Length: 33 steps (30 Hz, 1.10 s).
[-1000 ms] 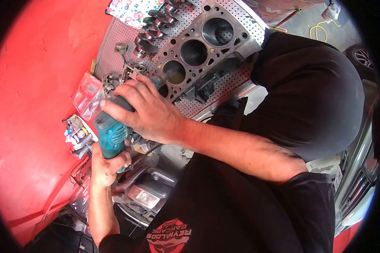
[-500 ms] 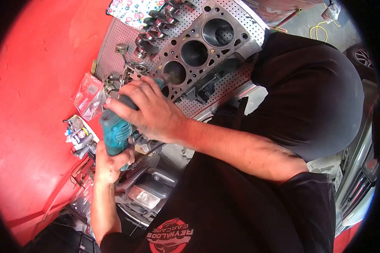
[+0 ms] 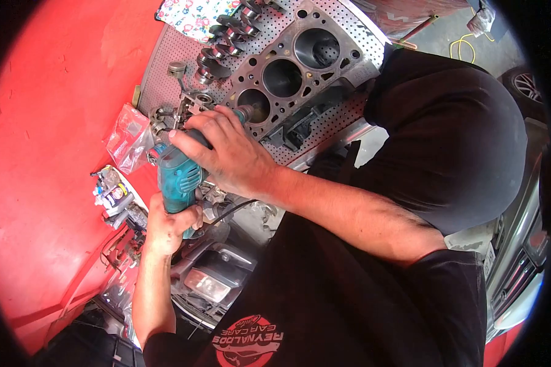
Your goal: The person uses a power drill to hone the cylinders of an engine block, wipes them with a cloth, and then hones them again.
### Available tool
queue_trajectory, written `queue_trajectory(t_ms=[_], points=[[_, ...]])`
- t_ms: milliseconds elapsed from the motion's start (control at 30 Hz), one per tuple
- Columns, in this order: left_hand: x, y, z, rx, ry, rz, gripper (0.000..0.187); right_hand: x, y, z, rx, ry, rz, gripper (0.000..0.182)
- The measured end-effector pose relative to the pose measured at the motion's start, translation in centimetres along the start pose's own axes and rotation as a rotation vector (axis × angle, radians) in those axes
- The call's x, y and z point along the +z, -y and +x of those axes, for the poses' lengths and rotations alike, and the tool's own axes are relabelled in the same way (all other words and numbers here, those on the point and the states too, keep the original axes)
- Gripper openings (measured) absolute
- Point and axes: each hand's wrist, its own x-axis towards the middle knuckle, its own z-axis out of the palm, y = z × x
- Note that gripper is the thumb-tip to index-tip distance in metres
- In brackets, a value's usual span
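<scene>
A teal power drill (image 3: 180,177) is held in both hands. My left hand (image 3: 170,227) wraps its handle, with the fingers closed. Over the top of its body lies my right hand (image 3: 226,150), fingers curled round it. The drill's front end points at the lowest visible bore of the metal engine block (image 3: 306,85); its tip is at or inside that bore, too small to make out. Left of the block are a crankshaft (image 3: 211,64), a piston (image 3: 177,67) and several small metal parts beside my right hand's fingers.
The block stands on a perforated metal surface (image 3: 156,76) with a floral cloth (image 3: 196,18). A plastic bag (image 3: 128,137) and bottles (image 3: 114,194) lie on the red surface (image 3: 49,153). A headlight (image 3: 208,284) is below, a yellow cable (image 3: 462,49) at upper right.
Both hands and the drill have shifted a little to the right, and the drill's front end has moved further over the bore. The block and the parts around it have stayed put.
</scene>
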Motion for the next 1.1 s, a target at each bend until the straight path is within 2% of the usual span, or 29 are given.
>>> queue_trajectory(t_ms=[200,300,533,633,867,1100], points=[[-0.3,-1.0,-2.8,0.001,-0.075,0.017,0.026,-0.1,2.1,0.9,-0.057,-0.045,-0.037,0.062],[-0.2,-1.3,-3.0,-0.018,-0.101,0.055,0.024,-0.1,2.2,1.0,-0.052,-0.051,-0.011,0.062],[0.5,-0.3,-0.6,0.004,-0.018,0.032,0.020,-0.4,0.4,0.2,0.002,0.021,-0.001,0.083],[0.7,0.3,0.1,0.006,-0.012,0.041,0.020,-0.4,-0.2,-0.2,0.006,0.009,-0.007,0.082],[0.9,-1.6,-3.0,0.001,-0.084,0.023,0.019,-0.6,2.1,0.8,-0.056,-0.037,-0.010,0.063],[1.1,-0.5,-1.9,-0.004,-0.067,0.016,0.017,-0.2,1.0,0.1,-0.020,-0.024,0.049,0.075]])
